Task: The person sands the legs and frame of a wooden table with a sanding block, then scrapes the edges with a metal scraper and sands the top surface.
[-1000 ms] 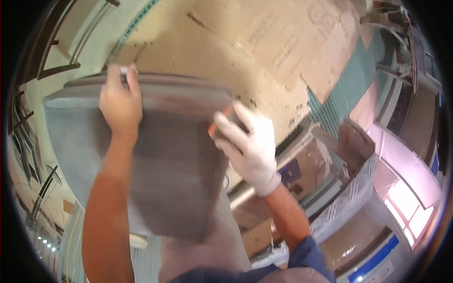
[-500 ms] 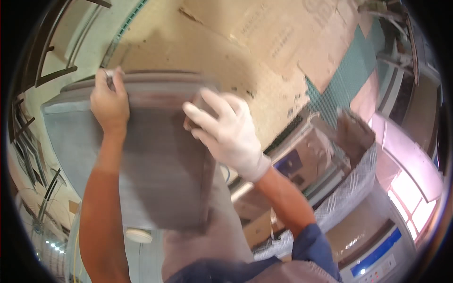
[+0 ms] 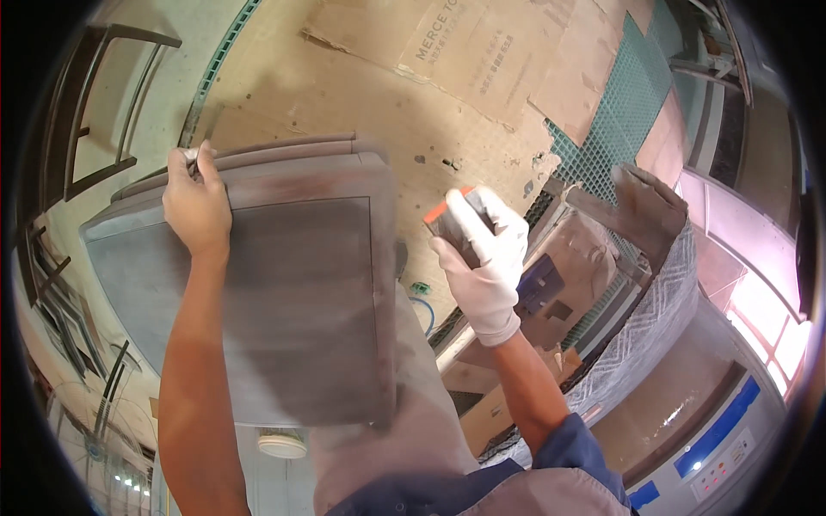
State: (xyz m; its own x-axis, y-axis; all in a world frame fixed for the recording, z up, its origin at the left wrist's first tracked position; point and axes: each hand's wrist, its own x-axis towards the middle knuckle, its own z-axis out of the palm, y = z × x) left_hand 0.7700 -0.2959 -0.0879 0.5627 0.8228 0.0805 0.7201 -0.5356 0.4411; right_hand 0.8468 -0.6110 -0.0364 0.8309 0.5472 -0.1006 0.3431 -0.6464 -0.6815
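A large grey framed panel lies tilted in front of my body, with a reddish worn patch along its far frame edge. My left hand, bare, is closed at the panel's far left edge, fingers over the rim. Another grey panel edge shows just behind it. My right hand, in a white glove, is raised off to the right of the panel, apart from it. Its fingers are wrapped round a dark sanding block with an orange edge.
Cardboard sheets and green grating cover the floor ahead. A plastic-wrapped bin with scraps stands at right, beside a machine with a control panel. Dark metal frames lean at left. A round white lid sits below the panel.
My right hand has moved right, away from the panel's frame, carrying the sanding block. My left hand stays at the panel's far edge.
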